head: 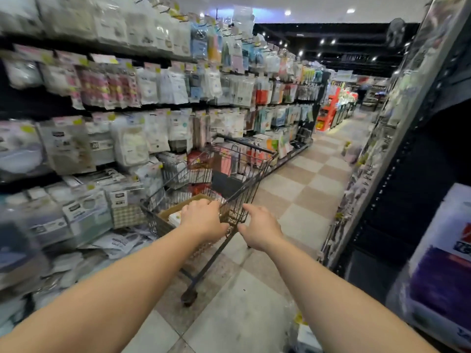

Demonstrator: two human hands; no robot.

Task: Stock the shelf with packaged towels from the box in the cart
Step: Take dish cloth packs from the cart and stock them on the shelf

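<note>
A wire shopping cart (244, 171) stands tilted in the aisle beside the left shelf (84, 108), which is packed with hanging packaged towels (130, 143). In the cart lies an open cardboard box (175, 207) with a white package (175, 218) showing inside. My left hand (204, 220) rests over the cart's near corner, fingers curled over the wire rim and hiding part of the box. My right hand (260, 230) is just right of that corner with fingers spread, holding nothing; whether it touches the wire I cannot tell.
A dark shelf unit (407, 174) lines the right side, with purple and white packages (438, 276) low at the near end. The checkered floor (305, 189) runs ahead to a red display (327, 113). Loose packages (119, 243) spill at the left shelf's foot.
</note>
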